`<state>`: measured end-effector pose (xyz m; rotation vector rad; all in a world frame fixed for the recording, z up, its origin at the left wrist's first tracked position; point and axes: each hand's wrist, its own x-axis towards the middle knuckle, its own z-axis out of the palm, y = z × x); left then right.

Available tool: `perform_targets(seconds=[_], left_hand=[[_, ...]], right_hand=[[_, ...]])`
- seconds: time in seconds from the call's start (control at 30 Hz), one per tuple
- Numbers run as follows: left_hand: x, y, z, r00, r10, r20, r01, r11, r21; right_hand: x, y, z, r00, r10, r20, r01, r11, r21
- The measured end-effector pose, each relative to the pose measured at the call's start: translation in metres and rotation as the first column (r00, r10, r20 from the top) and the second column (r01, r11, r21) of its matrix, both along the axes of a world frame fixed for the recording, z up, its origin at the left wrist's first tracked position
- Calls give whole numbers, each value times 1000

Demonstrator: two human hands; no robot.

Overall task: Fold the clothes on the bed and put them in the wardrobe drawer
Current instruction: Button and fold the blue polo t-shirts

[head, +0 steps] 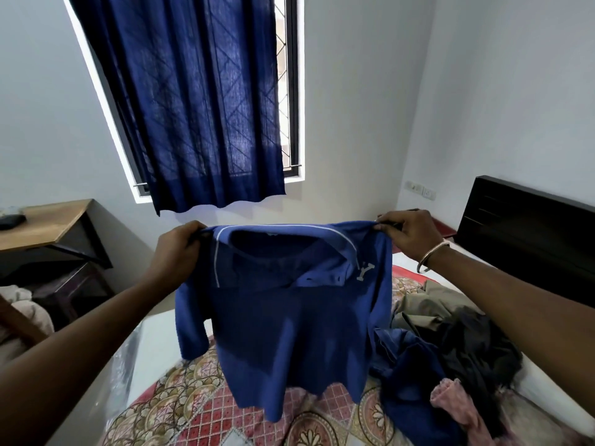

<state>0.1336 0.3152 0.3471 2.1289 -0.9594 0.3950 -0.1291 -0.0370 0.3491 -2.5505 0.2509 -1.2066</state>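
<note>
Closest to me, two bare forearms reach out over the bed, which is covered by a red and cream patterned spread. Between them hangs a blue polo shirt, held up in the air by its shoulders with its hem dangling just above the spread. The left hand has its fingers curled round the shirt's left shoulder seam, bunching the cloth. The right hand, with a metal bangle on its wrist, pinches the other shoulder between thumb and fingers. The collar has a white edge stripe and flops open, and a pale letter Y shows on the chest beside the placket. One short sleeve droops on the left side.

On the bed to the right of the shirt lies a heap of unfolded clothes: a dark blue piece touching the hanging shirt, a black one, a khaki one behind them, and a pink one nearest the edge.

Further off, a dark headboard stands at the right against the wall. On the left is a wooden counter with a small black object on it. Behind everything, a dark blue curtain hangs over most of a window, a strip of grille showing at its right side.
</note>
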Motion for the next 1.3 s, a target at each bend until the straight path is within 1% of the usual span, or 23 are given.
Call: perform_targets(seconds=[0.1,0.17,0.3,0.4,0.47,0.57,0.63,0.67,0.73,0.8,0.83,0.9,0.93,0.97,1.03,1.07,1.1,1.13,1.17,1.2,1.23,1.27,1.3], left_hand=[[-6,1,1,999,-14,53,10,998,58],[-1,6,0,995,-36,90,27,994,108],[12,20,-8,992,-60,112,43,988,146],[12,21,-16,995,-41,94,33,996,84],[10,17,-21,998,-4,56,2,1000,30],[7,13,-25,998,49,-26,-49,999,12],[4,16,-28,998,25,-50,-20,996,88],[2,18,-30,998,-2,-57,10,990,140],[-2,26,-35,992,-60,-110,86,964,252],[-1,36,-46,965,-102,-242,182,923,338],[0,40,-50,937,-139,-320,254,901,352],[2,50,-68,816,-209,-538,424,851,312],[2,54,-76,713,-213,-668,509,813,284],[0,61,-84,576,-161,-802,584,767,265],[-1,75,-96,316,19,-948,732,630,257],[1,82,-103,222,82,-972,810,539,231],[4,86,-106,164,95,-982,873,449,190],[8,91,-111,129,83,-988,903,402,152],[10,94,-114,108,68,-992,905,407,127],[12,95,-119,92,62,-994,877,468,111],[13,95,-125,92,50,-995,820,563,104],[12,94,-135,119,31,-992,738,666,110],[14,91,-149,191,17,-981,640,756,138]], right_hand=[[4,6,-8,986,-99,136,89,993,77],[7,9,-9,976,-137,168,113,983,144],[10,10,-9,988,-109,110,89,981,174],[12,9,-10,995,-76,65,67,989,131],[14,6,-15,997,-75,34,69,985,159],[13,5,-24,984,31,-175,3,982,190],[10,5,-33,929,81,-361,-39,992,121],[10,3,-38,903,96,-419,-54,992,111],[3,10,-48,857,112,-503,-44,989,144],[-4,19,-63,790,127,-599,-7,980,199],[-7,26,-66,745,155,-649,11,970,244],[-12,43,-75,612,253,-750,48,934,354],[-15,47,-80,525,306,-794,64,916,395],[-15,53,-84,396,337,-854,77,915,396],[-25,46,-96,198,450,-871,77,879,471],[-29,41,-105,194,493,-848,88,853,515],[-32,36,-111,215,483,-849,113,851,512],[-33,36,-115,230,495,-838,147,833,533],[-30,41,-117,180,571,-801,170,784,597],[-22,50,-117,108,704,-702,216,672,708],[-13,58,-119,80,730,-679,242,646,724],[-3,66,-124,115,732,-671,274,626,730],[13,70,-135,103,657,-746,229,715,661]])
